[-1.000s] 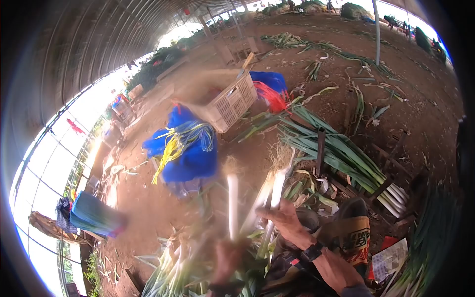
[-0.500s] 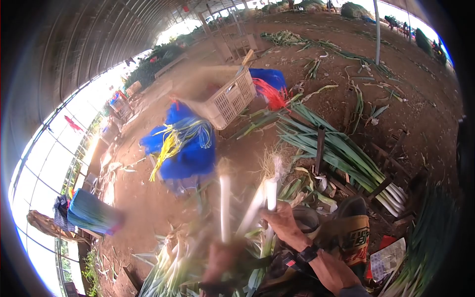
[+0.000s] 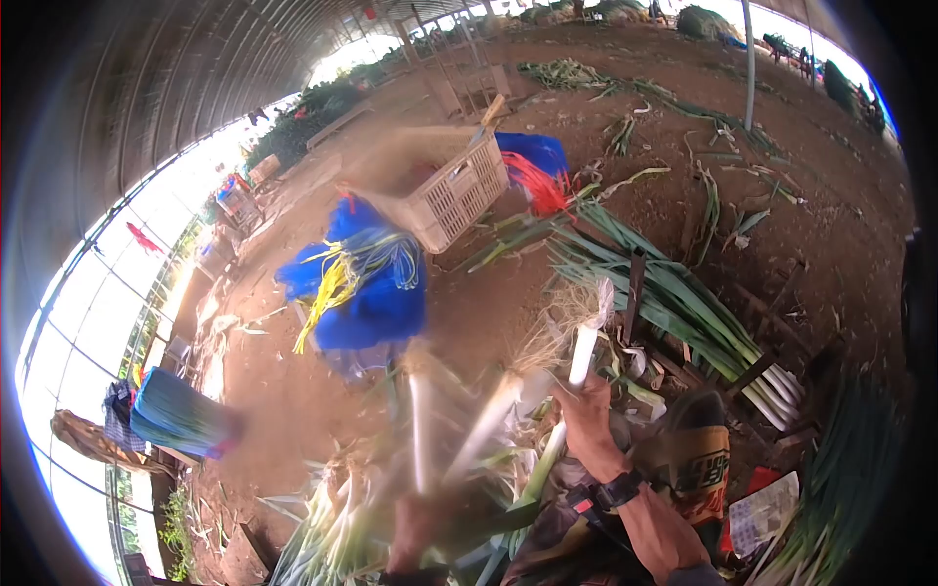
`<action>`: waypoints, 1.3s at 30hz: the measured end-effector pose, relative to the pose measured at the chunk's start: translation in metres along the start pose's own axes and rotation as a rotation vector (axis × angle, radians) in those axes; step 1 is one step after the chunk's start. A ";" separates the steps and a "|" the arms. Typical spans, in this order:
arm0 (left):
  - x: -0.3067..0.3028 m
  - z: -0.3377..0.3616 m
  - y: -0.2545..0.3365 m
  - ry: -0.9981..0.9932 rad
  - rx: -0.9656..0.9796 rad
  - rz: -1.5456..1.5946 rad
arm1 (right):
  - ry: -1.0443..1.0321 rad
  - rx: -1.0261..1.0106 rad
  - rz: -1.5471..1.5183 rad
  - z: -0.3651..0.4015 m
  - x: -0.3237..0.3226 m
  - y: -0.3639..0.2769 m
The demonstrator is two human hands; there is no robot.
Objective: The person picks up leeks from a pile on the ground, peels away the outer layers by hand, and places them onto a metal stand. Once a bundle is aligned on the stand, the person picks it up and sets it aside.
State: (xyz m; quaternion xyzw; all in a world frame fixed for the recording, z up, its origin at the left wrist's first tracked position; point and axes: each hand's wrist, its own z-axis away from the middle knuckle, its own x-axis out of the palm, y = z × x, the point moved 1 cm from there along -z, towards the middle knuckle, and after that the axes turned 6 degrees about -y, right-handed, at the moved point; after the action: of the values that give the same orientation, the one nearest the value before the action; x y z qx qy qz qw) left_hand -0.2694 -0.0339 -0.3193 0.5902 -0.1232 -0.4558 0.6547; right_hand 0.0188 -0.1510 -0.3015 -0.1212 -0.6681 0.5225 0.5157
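Note:
My right hand [image 3: 584, 420] is closed around the white stalk of a leek [image 3: 582, 359], its roots pointing up and its green part running down toward my lap. Blurred by motion, my left hand [image 3: 414, 527] grips the lower part of another leek [image 3: 421, 435], which stands nearly upright with roots on top. Between the hands a further white leek [image 3: 489, 422] slants up to the right, its shaggy roots near my right fingers. Below and left of them lies a pile of leeks [image 3: 332, 518], partly behind my left hand.
A beige plastic crate [image 3: 454, 200] stands ahead, beside blue material [image 3: 376, 308] topped with yellow and pale strips. To the right, a bundle of leeks [image 3: 674, 293] rests in a low rack. More leeks [image 3: 831, 488] lie at my right, and a tied bundle [image 3: 176, 415] at far left.
My right hand has shifted right and up with its leek, which now tilts right. My left hand has moved slightly left and down with its leek.

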 end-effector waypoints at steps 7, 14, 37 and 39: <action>-0.031 0.000 -0.016 0.151 -0.065 0.099 | 0.065 0.068 0.008 -0.009 -0.019 0.008; -0.038 -0.013 0.008 0.288 -0.080 -0.026 | -0.091 0.037 -0.034 -0.008 -0.030 -0.010; 0.071 -0.054 0.087 0.236 0.289 -0.144 | -0.365 0.331 0.085 -0.020 -0.014 0.019; 0.082 -0.048 0.103 0.191 0.086 -0.160 | -0.431 0.007 0.275 -0.025 -0.019 0.023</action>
State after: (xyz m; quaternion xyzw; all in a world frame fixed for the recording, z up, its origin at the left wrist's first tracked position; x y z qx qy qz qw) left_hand -0.1436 -0.0743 -0.2718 0.6665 -0.0320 -0.4425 0.5991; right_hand 0.0386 -0.1401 -0.3333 -0.0949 -0.7382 0.6037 0.2857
